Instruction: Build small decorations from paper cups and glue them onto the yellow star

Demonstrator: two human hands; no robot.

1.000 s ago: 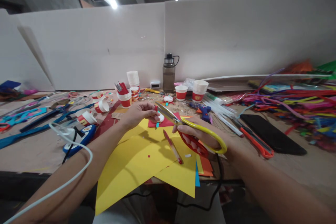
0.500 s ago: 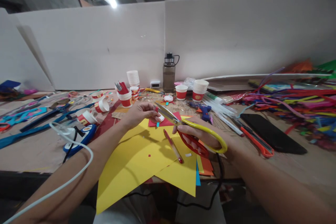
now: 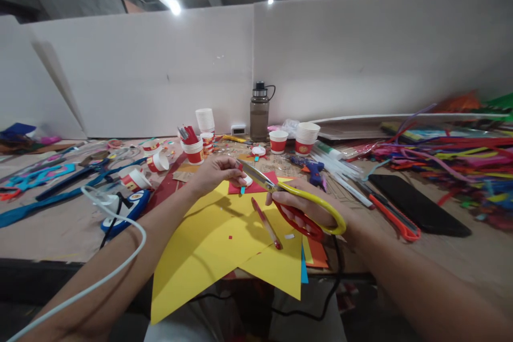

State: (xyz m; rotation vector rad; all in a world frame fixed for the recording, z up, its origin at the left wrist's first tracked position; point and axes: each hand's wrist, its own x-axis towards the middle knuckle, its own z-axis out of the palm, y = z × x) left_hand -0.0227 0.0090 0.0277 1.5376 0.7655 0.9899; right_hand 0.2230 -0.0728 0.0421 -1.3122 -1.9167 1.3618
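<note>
My right hand (image 3: 308, 209) grips yellow and red scissors (image 3: 296, 200), whose blades point left at a small white and red piece (image 3: 245, 179). My left hand (image 3: 214, 172) pinches that piece over a red paper scrap (image 3: 256, 185). Below both hands lie yellow paper sheets (image 3: 216, 246) with a red pen (image 3: 266, 222) on top.
A dark water bottle (image 3: 258, 112), stacks of paper cups (image 3: 306, 138) and a cup of pens (image 3: 193, 149) stand at the back. A blue glue gun (image 3: 315, 170), an orange cutter (image 3: 395, 217), a black phone (image 3: 417, 204) and coloured pipe cleaners (image 3: 452, 157) lie right. A white cable (image 3: 120, 256) crosses my left arm.
The view has shifted slightly to the left and the scissor blades have closed a little toward the small piece; both hands stay in place.
</note>
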